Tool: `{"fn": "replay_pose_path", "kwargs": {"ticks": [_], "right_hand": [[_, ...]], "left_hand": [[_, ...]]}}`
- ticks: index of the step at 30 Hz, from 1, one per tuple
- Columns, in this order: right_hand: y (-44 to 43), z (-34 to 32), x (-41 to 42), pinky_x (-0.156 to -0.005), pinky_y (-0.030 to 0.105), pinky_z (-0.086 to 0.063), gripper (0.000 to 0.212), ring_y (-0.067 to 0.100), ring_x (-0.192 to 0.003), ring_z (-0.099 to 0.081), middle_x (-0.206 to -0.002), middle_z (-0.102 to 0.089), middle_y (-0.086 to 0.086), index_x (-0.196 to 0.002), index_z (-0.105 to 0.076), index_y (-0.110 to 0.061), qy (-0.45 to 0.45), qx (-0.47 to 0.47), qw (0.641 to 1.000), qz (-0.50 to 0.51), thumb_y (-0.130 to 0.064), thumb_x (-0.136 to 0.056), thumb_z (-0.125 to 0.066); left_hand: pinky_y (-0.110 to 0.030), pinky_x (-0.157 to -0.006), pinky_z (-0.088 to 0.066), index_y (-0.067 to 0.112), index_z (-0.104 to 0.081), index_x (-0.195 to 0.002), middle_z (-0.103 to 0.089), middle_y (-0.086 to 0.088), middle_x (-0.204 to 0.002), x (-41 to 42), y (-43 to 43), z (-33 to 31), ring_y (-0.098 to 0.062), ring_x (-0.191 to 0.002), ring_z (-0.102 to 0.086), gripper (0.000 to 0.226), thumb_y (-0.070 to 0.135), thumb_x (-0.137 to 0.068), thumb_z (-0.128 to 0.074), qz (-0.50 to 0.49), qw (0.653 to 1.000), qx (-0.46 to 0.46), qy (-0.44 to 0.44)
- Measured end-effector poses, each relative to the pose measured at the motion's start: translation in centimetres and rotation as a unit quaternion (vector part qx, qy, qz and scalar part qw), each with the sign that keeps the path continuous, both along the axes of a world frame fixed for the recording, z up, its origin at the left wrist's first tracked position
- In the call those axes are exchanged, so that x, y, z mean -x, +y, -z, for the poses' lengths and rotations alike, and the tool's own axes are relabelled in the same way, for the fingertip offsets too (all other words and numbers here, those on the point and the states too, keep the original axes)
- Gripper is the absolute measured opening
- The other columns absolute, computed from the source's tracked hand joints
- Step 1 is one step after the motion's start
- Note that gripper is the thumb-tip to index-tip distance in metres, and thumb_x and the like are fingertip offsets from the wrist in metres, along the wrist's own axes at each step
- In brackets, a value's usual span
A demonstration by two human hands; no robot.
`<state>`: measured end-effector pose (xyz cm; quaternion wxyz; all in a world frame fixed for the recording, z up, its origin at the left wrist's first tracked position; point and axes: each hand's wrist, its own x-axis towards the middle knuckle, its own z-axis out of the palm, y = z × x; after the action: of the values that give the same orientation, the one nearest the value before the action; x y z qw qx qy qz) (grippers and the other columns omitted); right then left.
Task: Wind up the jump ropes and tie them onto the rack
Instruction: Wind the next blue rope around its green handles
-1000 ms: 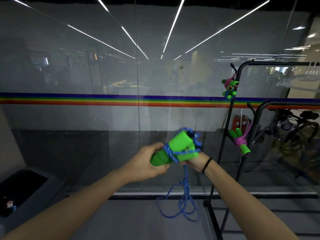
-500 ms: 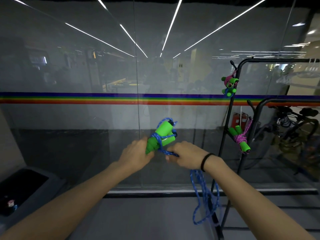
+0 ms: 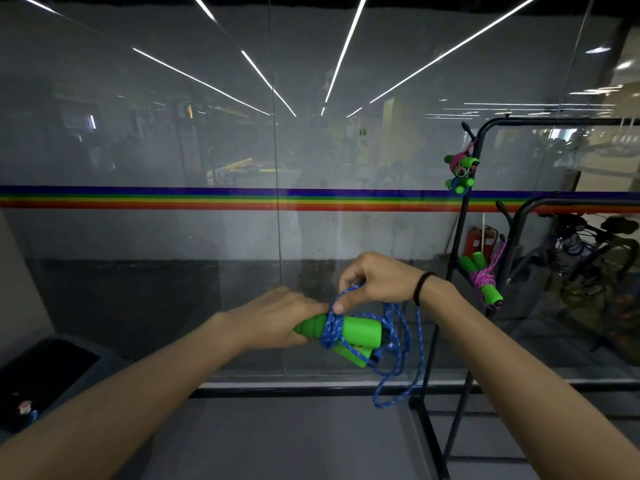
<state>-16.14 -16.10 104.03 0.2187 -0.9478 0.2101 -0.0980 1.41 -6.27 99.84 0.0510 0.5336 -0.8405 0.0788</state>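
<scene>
Handles come first on my feed: the two green handles (image 3: 360,332) lie side by side in front of the person's chest, long axis nearly level and running left to right, dipping a little toward the right. Their tapered ends point left, and their dark butt ends point right toward the rack (image 3: 460,244).

The left hand (image 3: 277,320) is wrapped around the tapered ends, fingers curled under them. The blue rope (image 3: 398,341) is wound in several turns across both handles just beside that hand. The right hand (image 3: 377,282) sits just above the wraps, palm down, thumb and fingers pinching a strand of the rope. It wears a black wristband (image 3: 420,287). From there the slack hangs in loose loops below and to the right of the handles, in front of the rack's nearest upright.

On the rack I see two wound ropes already tied: an upper bundle (image 3: 460,171) on the tall post, and a lower bundle (image 3: 483,278) in pink cord, tilted with its handles pointing down to the right. Behind everything stands a glass wall (image 3: 173,271) with a rainbow stripe (image 3: 173,199). A dark bin (image 3: 52,368) sits at lower left.
</scene>
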Motion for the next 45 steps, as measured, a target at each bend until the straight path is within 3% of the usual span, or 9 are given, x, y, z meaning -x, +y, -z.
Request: {"fn": "replay_pose_path", "kwargs": {"ticks": [6,9,13,18,23,29,33,38,45], "right_hand": [[-0.6,3.0,1.1,-0.06,0.009,-0.044,0.018,-0.004,-0.055,-0.055,-0.077,-0.055,0.005,-0.095,-0.061,0.012,-0.139,-0.172,0.975,0.028,0.001,-0.091,-0.048],[-0.6,5.2,1.2,-0.05,0.018,-0.041,0.033,0.003,-0.044,-0.04,-0.051,-0.044,-0.007,-0.064,-0.051,-0.014,-0.16,-0.243,0.956,0.026,-0.017,-0.096,-0.043],[-0.6,7.7,1.4,-0.047,0.017,-0.04,0.036,0.004,-0.042,-0.033,-0.044,-0.035,-0.012,-0.062,-0.039,-0.021,-0.155,-0.264,0.952,0.028,-0.047,-0.087,-0.044],[0.8,8.6,1.0,-0.05,0.015,-0.037,0.038,0.001,-0.043,-0.036,-0.047,-0.04,-0.012,-0.062,-0.042,-0.023,-0.094,-0.197,0.975,0.036,-0.04,-0.096,-0.038],[2.5,6.5,0.2,-0.067,0.027,-0.043,0.038,0.005,-0.057,-0.047,-0.059,-0.049,-0.008,-0.063,-0.05,-0.026,-0.004,0.025,0.999,0.021,-0.042,-0.095,-0.038],[3.8,2.0,0.0,-0.062,0.029,-0.04,0.035,0.015,-0.062,-0.049,-0.061,-0.051,-0.005,-0.073,-0.06,-0.02,0.069,0.178,0.982,-0.005,-0.045,-0.092,-0.044],[2.1,0.1,0.5,-0.056,0.021,-0.036,0.035,0.004,-0.05,-0.046,-0.048,-0.049,-0.012,-0.069,-0.064,-0.02,0.038,0.165,0.985,-0.009,-0.049,-0.086,-0.053],[0.6,0.1,0.8,-0.053,0.009,-0.035,0.021,-0.002,-0.048,-0.05,-0.049,-0.058,-0.016,-0.064,-0.064,-0.02,-0.084,-0.045,0.995,-0.026,-0.026,-0.084,-0.064],[-1.0,2.3,1.4,-0.055,0.006,-0.042,0.036,-0.014,-0.044,-0.053,-0.06,-0.055,-0.01,-0.085,-0.052,-0.017,-0.201,-0.214,0.952,0.088,0.012,-0.092,-0.032]], "left_hand": [[-0.022,-0.065,-0.046,0.027,-0.055,-0.11,-0.063,0.008,-0.087,0.0,0.8,0.3,-0.001,-0.072,-0.057,0.029,0.019,-0.083,-0.065,0.026,0.944,-0.03,0.328],[-0.028,-0.072,-0.049,0.022,-0.06,-0.108,-0.068,0.004,-0.093,-0.6,0.1,0.8,-0.007,-0.079,-0.061,0.031,0.032,-0.079,-0.066,-0.014,0.91,0.025,0.414],[-0.028,-0.068,-0.044,0.02,-0.061,-0.088,-0.063,0.002,-0.074,-2.0,-0.9,-0.2,-0.011,-0.067,-0.056,0.015,0.026,-0.076,-0.069,-0.118,0.821,0.1,0.549],[-0.031,-0.064,-0.044,0.008,-0.055,-0.1,-0.061,-0.006,-0.079,-3.1,-1.3,-0.5,-0.025,-0.073,-0.058,0.019,0.015,-0.084,-0.062,-0.218,0.861,0.155,0.433],[-0.037,-0.08,-0.043,0.012,-0.04,-0.12,-0.064,-0.011,-0.108,-2.8,-1.4,0.6,-0.032,-0.099,-0.061,0.039,0.021,-0.086,-0.056,-0.305,0.938,0.131,0.102],[-0.038,-0.092,-0.03,0.025,-0.035,-0.129,-0.055,0.0,-0.126,-0.3,-1.4,2.3,-0.027,-0.114,-0.051,0.043,0.022,-0.089,-0.048,-0.227,0.962,0.098,-0.117],[-0.035,-0.088,-0.032,0.027,-0.045,-0.122,-0.059,0.005,-0.112,-0.4,-0.6,1.1,-0.021,-0.105,-0.054,0.035,0.026,-0.087,-0.051,-0.103,0.991,0.061,-0.066],[-0.029,-0.085,-0.037,0.025,-0.056,-0.106,-0.057,0.01,-0.086,-0.4,0.3,-0.2,-0.01,-0.084,-0.053,0.023,0.025,-0.084,-0.06,0.034,0.996,0.064,0.051],[-0.021,-0.065,-0.047,0.033,-0.055,-0.107,-0.065,0.005,-0.091,1.7,0.9,-0.2,-0.007,-0.075,-0.06,0.029,0.021,-0.083,-0.066,0.018,0.934,-0.004,0.356]]}}
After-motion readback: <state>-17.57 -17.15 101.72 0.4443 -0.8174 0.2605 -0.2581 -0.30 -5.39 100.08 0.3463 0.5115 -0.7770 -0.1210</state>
